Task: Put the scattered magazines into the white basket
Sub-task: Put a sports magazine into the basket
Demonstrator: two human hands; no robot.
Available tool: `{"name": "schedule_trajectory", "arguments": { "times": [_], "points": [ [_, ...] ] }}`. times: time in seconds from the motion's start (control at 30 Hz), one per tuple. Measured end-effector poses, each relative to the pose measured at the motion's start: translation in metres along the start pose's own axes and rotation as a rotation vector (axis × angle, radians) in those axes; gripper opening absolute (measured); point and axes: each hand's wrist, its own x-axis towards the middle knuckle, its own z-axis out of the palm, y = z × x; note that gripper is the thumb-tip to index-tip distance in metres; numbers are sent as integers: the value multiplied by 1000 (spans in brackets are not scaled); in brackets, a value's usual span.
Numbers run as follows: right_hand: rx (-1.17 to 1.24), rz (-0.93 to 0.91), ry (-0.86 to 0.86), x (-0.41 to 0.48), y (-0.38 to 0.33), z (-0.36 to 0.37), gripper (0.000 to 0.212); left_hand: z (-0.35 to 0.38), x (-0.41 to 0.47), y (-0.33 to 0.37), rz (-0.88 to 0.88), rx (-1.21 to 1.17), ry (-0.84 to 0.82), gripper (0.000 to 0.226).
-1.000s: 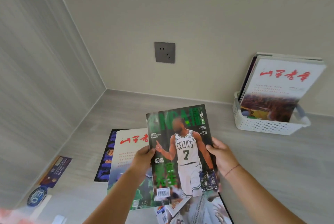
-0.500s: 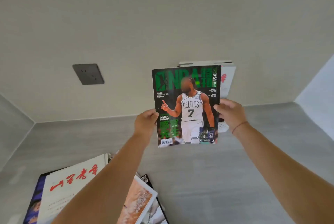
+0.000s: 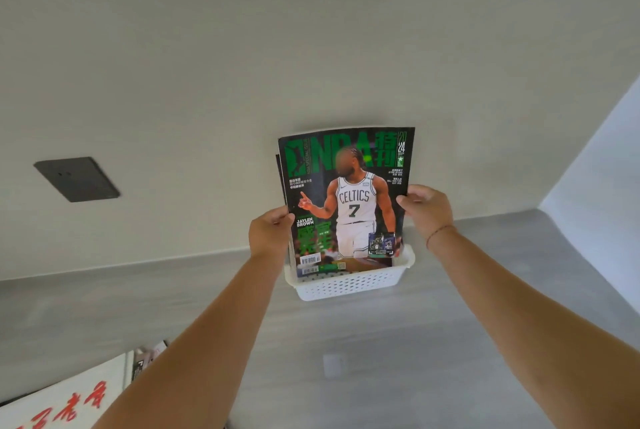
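Holding a green basketball magazine [image 3: 346,200] upright and facing the camera. Pinching its left edge with the left hand [image 3: 270,233] and its right edge with the right hand [image 3: 427,208]. Dipping its bottom edge into the white basket [image 3: 349,285] at the back of the grey desk [image 3: 381,359], against the wall.

Probably lowering it in: keeping it level, sliding straight down until resting on the basket floor, leaning it back toward the wall, then releasing both hands together.

Compared with half a second ago: sitting lower, now entering the basket instead of hanging in the air before it.

Still waiting at lower left: a white magazine with red lettering [image 3: 65,401].
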Motion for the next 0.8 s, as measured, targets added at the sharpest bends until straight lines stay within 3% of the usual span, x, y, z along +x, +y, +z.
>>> {"name": "schedule_trajectory", "arguments": {
  "times": [0.17, 0.37, 0.43, 0.6, 0.8],
  "points": [
    [-72, 95, -27, 5, 39, 8, 16, 12, 4, -30, -75, 77, 60, 23],
    [-244, 59, 0, 14, 47, 15, 18, 18, 6, -40, -28, 215, 154, 13],
    [-341, 51, -26, 15, 49, 17, 19, 20, 6, -37, -30, 235, 206, 24],
    [-428, 41, -36, 14, 52, 25, 21, 26, 12, -38, 38, 340, 192, 24],
    [-430, 45, -10, 12, 54, 31, 27, 23, 13, -39, 42, 309, 163, 26]
  ]
}}
